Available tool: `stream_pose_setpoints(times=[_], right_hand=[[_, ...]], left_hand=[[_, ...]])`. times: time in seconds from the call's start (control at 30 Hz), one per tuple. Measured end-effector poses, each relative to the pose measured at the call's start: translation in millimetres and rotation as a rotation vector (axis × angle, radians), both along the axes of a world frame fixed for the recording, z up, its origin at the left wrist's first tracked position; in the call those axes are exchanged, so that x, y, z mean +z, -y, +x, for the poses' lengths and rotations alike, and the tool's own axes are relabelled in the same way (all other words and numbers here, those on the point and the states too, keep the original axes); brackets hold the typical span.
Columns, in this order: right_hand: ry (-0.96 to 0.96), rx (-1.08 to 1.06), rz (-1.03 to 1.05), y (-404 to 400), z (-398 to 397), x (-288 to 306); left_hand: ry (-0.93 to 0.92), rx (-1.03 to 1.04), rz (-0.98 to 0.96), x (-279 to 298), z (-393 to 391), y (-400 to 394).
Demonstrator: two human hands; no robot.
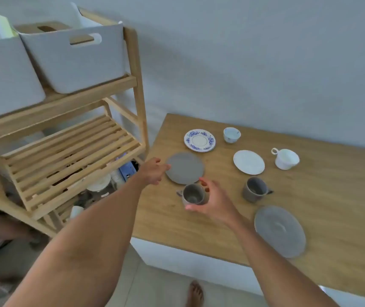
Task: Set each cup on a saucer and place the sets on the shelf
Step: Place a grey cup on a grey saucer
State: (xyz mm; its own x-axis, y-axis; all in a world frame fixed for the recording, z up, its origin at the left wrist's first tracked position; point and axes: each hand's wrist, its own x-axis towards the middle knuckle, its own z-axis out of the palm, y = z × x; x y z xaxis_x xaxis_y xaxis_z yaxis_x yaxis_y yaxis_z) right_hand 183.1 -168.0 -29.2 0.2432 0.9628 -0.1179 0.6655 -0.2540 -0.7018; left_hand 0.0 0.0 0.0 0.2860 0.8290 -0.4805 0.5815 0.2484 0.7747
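Observation:
On the wooden table (pixel 336 196) a grey saucer (pixel 186 168) lies near the left edge. My left hand (pixel 154 170) pinches its left rim. Just in front of it stands a grey cup (pixel 192 194), and my right hand (pixel 213 201) wraps it from the right, thumb on the near side and fingers on the far side. Further right are a second grey cup (pixel 254 189) and a second grey saucer (pixel 280 231). At the back lie a blue-patterned saucer (pixel 199 140), a small blue-and-white cup (pixel 231 134), a white saucer (pixel 248 162) and a white cup (pixel 286 159).
A wooden slatted shelf (pixel 73 147) stands left of the table, its middle level bare. White bins (pixel 75 58) fill the top level, and crockery and a blue box sit on the lower level. A grey wall runs behind the table. A bare foot (pixel 196 293) rests on the tiled floor.

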Motion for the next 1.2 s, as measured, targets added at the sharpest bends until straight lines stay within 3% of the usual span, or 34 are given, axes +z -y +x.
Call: stream_pose_setpoints(times=[0.23, 0.53, 0.83, 1.2], right_hand=[[-0.008, -0.038, 0.137, 0.5, -4.7, -27.2], [-0.082, -0.056, 0.218, -50.2, 18.6, -8.8], [-0.122, -0.051, 0.118, -119.2, 31.2, -17.2], [-0.117, -0.02, 0.074, -130.8, 32.4, -25.4]], left_hand=[[0.095, 0.09, -0.072, -19.1, 13.7, -25.0], [0.205, 0.175, -0.136, -42.3, 25.9, -31.6], [0.235, 0.191, -0.155, -54.1, 21.9, -40.0], [0.212, 0.275, -0.102, -60.9, 23.8, -34.2]])
